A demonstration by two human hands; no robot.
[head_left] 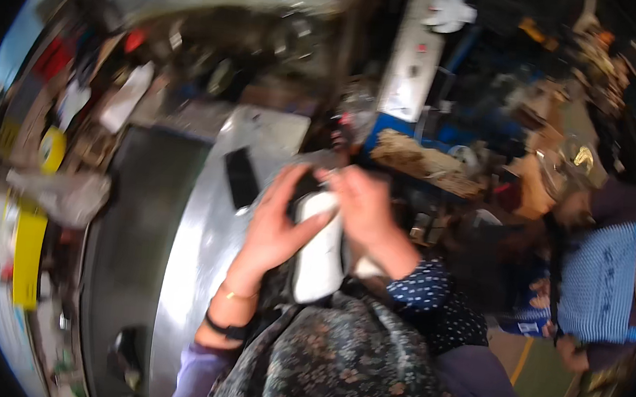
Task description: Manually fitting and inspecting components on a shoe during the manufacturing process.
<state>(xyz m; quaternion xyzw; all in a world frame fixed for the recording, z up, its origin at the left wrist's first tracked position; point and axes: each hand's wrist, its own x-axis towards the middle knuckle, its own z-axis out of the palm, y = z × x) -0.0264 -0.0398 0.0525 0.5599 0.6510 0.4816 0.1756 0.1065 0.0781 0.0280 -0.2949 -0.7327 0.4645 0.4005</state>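
The long white piece (317, 267) lies in front of me, its near end by my lap; my left hand (276, 221) grips it, thumb on top, and my right hand (367, 209) meets it at the far end, too blurred to tell whether closed. Left, a black phone (241, 179) rests on the metal table (194, 248); right, a co-worker (603, 276).

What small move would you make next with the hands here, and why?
Probably steady the long, rounded white piece with the left hand: its thumb lies over the piece, while the right hand is at the far end, where blur hides exactly what its fingers are doing.
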